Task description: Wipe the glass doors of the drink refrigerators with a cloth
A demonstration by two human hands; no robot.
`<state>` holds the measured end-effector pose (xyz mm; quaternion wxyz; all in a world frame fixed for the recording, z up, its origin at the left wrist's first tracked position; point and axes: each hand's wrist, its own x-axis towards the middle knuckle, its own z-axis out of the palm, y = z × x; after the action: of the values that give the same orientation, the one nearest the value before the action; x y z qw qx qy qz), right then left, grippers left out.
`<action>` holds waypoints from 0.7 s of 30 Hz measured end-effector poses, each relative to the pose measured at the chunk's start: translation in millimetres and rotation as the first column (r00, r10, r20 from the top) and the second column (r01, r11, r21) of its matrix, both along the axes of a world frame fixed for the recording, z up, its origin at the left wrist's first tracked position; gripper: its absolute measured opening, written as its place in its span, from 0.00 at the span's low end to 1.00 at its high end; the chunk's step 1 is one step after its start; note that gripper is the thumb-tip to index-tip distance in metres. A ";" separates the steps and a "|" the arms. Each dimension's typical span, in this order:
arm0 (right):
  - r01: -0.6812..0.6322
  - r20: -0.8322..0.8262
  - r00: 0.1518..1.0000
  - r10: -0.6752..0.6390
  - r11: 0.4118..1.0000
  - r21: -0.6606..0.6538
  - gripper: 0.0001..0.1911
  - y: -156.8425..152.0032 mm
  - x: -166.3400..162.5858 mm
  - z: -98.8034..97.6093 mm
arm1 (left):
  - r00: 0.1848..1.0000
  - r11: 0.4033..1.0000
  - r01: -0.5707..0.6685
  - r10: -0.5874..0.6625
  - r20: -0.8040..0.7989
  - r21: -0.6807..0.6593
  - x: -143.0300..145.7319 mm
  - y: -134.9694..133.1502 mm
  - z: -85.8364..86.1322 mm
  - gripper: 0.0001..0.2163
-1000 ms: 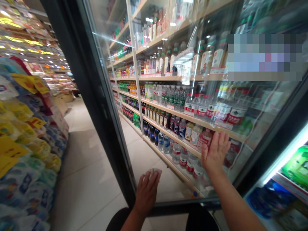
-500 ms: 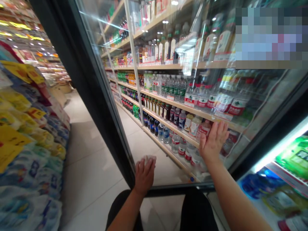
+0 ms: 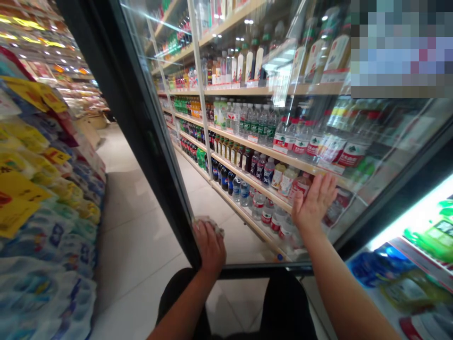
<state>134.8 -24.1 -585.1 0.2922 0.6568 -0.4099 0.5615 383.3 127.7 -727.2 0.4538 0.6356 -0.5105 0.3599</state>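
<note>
My left hand presses a pale, crumpled cloth against the glass door, low down beside its black frame. The cloth lies under my fingers, so most of it is hidden. Further right, my right hand rests on the same pane with its palm toward the glass and fingers stretched out, holding nothing. Through the pane, shelves of bottled drinks show behind both hands.
Stacked plastic-wrapped packs with yellow price signs line the left side of the tiled aisle. To the right, a lit cooler shelf holds bottles. My knees are just below the door's bottom edge.
My left hand has slid the cloth left and slightly up the glass, toward the frame. My right hand stays at about the same spot on the pane.
</note>
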 end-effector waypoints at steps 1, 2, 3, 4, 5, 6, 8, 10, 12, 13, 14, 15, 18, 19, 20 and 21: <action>0.004 0.000 1.000 -0.004 1.000 -0.003 0.36 -0.4 0.0 -0.1 | 0.999 1.000 -0.010 0.011 -0.030 0.021 -17.0 5.2 -21.5 0.34; 0.009 0.001 1.000 -0.009 1.000 -0.006 0.36 -0.7 0.1 -0.1 | 0.998 0.999 -0.015 0.018 -0.060 0.048 -33.1 9.8 -43.2 0.33; 0.014 0.002 1.000 -0.014 1.000 -0.008 0.36 -0.9 0.3 0.0 | 0.996 0.997 -0.020 0.026 -0.090 0.068 -47.2 13.1 -63.9 0.32; 0.015 0.000 1.000 -0.015 1.000 -0.010 0.36 -1.0 0.4 0.3 | 0.991 0.996 -0.032 0.042 -0.125 0.082 -58.4 14.5 -82.3 0.32; 0.013 -0.001 1.000 -0.013 1.000 -0.010 0.36 -0.9 0.5 0.6 | 0.985 0.995 -0.051 0.064 -0.160 0.084 -66.5 13.9 -97.7 0.33; 0.010 -0.001 1.000 -0.010 1.000 -0.012 0.36 -0.9 0.5 1.0 | 0.977 0.994 -0.070 0.086 -0.194 0.085 -71.5 11.6 -109.7 0.34; 0.002 0.003 1.000 -0.002 1.000 -0.010 0.36 -0.8 0.4 1.6 | 0.963 0.991 -0.099 0.118 -0.244 0.090 -73.8 4.1 -122.5 0.35; -0.002 0.004 1.000 0.002 1.000 -0.002 0.36 -1.0 0.4 2.1 | 0.958 0.990 -0.093 0.119 -0.261 0.110 -68.7 -4.0 -121.5 0.36; -0.005 -0.001 1.000 0.005 1.000 -0.001 0.37 -1.6 1.2 2.4 | 0.971 0.988 -0.037 0.071 -0.228 0.147 -59.5 -11.5 -109.4 0.36; -0.007 -0.004 1.000 0.007 1.000 -0.002 0.37 -1.9 2.0 2.5 | 0.982 0.985 0.010 0.022 -0.187 0.172 -54.2 -15.6 -100.7 0.35; -0.008 -0.006 1.000 0.008 1.000 -0.003 0.37 -2.2 3.1 2.6 | 0.991 0.977 0.068 -0.042 -0.129 0.203 -48.9 -20.2 -91.2 0.35; -0.006 -0.007 1.000 0.006 1.000 -0.003 0.37 -2.4 4.3 2.6 | 0.991 0.962 0.129 -0.119 -0.058 0.240 -43.9 -25.1 -81.8 0.34; 0.013 -0.003 1.000 -0.013 1.000 0.001 0.37 -2.7 7.4 2.8 | 0.911 0.879 0.293 -0.376 0.169 0.377 -33.7 -35.2 -62.6 0.29; 0.019 -0.001 1.000 -0.019 1.000 0.002 0.37 -2.5 7.8 2.8 | 0.858 0.842 0.332 -0.457 0.235 0.425 -32.1 -34.5 -60.9 0.28; 0.022 0.000 1.000 -0.022 1.000 0.002 0.37 -2.1 7.7 2.9 | 0.798 0.806 0.360 -0.527 0.293 0.469 -30.9 -31.3 -61.4 0.26; 0.022 -0.001 1.000 -0.022 1.000 0.001 0.37 -1.5 7.2 3.1 | 0.739 0.775 0.376 -0.582 0.340 0.508 -30.0 -25.8 -63.5 0.25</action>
<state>141.9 -25.6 -582.0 0.2980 0.6527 -0.4172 0.5577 353.2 102.0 -790.7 0.2489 0.4484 -0.8186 0.2586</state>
